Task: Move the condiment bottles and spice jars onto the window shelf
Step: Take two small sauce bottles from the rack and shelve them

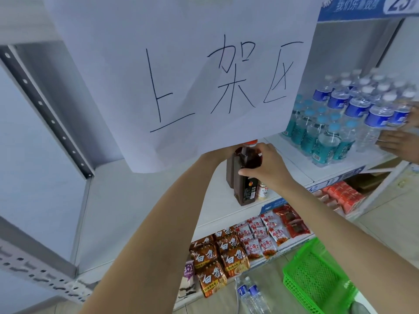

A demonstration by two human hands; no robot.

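Note:
A tall dark sauce bottle [246, 189] with a red cap stands on the white shelf [147, 200], and a second dark bottle is pressed against its left side. My right hand [265, 166] wraps around the front bottle's shoulder. My left hand [217, 152] reaches behind the bottles and is mostly hidden under the hanging paper sign, so its grip cannot be made out. A small spice jar [263, 190] with a red-and-white label stands just to the right of the bottles, behind my right wrist.
A large paper sign [181, 75] with handwriting hangs over the shelf. Water bottles [340, 118] crowd the right end, where another person's hand [399, 141] reaches in. Noodle and snack packs [226, 257] fill the lower shelf. A green basket [317, 279] and loose water bottles sit on the floor.

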